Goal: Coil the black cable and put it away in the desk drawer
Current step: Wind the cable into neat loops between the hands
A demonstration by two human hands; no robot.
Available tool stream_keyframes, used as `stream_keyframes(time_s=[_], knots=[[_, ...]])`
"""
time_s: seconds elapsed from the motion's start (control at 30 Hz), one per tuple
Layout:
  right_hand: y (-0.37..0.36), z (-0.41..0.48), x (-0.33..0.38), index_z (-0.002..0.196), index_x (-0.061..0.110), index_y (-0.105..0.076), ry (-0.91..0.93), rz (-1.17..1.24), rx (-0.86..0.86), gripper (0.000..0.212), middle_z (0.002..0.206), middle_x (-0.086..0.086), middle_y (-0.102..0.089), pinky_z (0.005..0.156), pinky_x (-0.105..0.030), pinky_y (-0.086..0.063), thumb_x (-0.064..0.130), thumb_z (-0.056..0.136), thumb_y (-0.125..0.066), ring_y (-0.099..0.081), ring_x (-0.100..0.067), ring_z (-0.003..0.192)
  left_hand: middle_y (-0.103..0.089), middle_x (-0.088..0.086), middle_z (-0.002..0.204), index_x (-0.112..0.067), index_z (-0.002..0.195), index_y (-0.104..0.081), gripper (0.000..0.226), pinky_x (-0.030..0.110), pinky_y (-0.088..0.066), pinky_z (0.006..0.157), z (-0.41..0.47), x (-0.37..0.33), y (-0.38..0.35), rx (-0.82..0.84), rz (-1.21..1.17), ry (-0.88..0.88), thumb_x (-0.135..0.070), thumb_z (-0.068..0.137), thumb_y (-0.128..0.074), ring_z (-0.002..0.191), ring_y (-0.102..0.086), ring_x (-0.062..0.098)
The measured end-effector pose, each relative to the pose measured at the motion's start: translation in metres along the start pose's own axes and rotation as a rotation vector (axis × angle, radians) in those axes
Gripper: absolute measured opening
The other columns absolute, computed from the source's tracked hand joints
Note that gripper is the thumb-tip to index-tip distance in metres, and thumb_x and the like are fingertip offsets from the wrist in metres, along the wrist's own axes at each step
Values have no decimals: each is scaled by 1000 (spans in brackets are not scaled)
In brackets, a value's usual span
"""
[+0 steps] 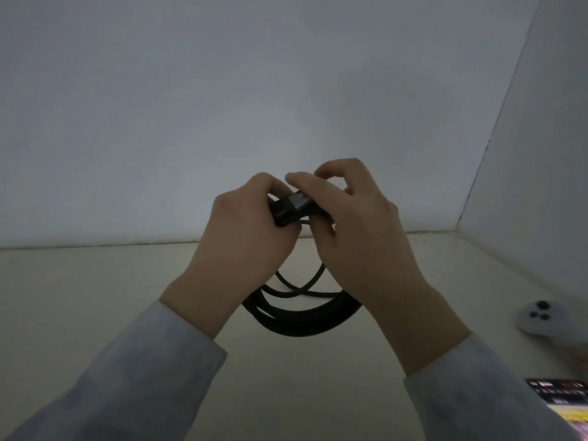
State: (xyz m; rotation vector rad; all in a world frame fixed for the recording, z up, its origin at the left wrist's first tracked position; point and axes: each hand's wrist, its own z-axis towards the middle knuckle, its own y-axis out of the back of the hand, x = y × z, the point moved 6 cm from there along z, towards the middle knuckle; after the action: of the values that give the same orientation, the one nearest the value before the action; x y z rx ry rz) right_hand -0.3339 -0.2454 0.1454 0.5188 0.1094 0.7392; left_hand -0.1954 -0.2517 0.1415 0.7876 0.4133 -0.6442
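The black cable (302, 316) hangs in several loops above the pale desk top (95, 313), held up at the centre of the view. My left hand (245, 237) grips the top of the bundle. My right hand (353, 227) pinches a dark strap or band (294, 206) that wraps the top of the coil, thumb and forefinger on it. Both hands touch each other over the bundle. The cable's plugs are hidden. No drawer is in view.
A white game controller (544, 319) with dark buttons lies on the desk at the right edge. A lit phone screen (566, 402) sits at the bottom right corner. Pale walls rise behind the desk (286, 90) and on the right (556, 154).
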Motion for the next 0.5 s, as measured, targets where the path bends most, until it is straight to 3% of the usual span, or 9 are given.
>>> stream_keyframes(time_s=[0.07,0.13,0.23,0.33,0.4,0.5], knots=[[3,-1,-1,128,18,-70,-12,12,-64,45,119,-11,-64,58,-41,-58,1,87,-66,-63,-24,69,-61,-13,70,-28,86,-62,7,-1,-37,58,1,-2,2,16,44,18,-31,85,-69,63,-59,2],[4,-1,-2,127,15,-70,-19,20,-104,42,113,-11,-66,59,-39,-59,2,87,-66,-64,-24,70,-61,-8,64,-27,75,-61,15,5,-38,50,2,-1,1,77,13,78,-36,85,-67,57,-59,6],[4,-2,-1,125,14,-70,-21,4,-121,41,108,-10,-68,61,-37,-59,1,86,-68,-66,-23,73,-69,-1,57,-25,72,-62,19,10,-37,45,1,4,-2,179,-109,174,-38,83,-70,51,-64,4],[7,-3,-8,124,13,-71,-80,29,-163,38,105,-7,-70,68,-31,-57,1,88,-67,-63,-16,77,-71,-6,56,-25,85,-69,12,18,-45,57,0,6,-4,254,-306,229,-36,81,-73,52,-68,2],[11,-3,-15,124,15,-71,-147,41,-196,37,103,-3,-69,74,-16,-50,4,89,-68,-55,-6,78,-67,-7,52,-21,90,-70,16,24,-53,67,0,7,-6,305,-445,244,-33,81,-75,60,-73,9],[15,-5,-23,122,16,-71,-231,57,-266,35,95,5,-63,75,-2,-38,4,88,-70,-48,-1,80,-58,-8,51,-17,76,-65,18,38,-61,81,-2,8,-7,348,-621,270,-30,84,-75,60,-72,17]])
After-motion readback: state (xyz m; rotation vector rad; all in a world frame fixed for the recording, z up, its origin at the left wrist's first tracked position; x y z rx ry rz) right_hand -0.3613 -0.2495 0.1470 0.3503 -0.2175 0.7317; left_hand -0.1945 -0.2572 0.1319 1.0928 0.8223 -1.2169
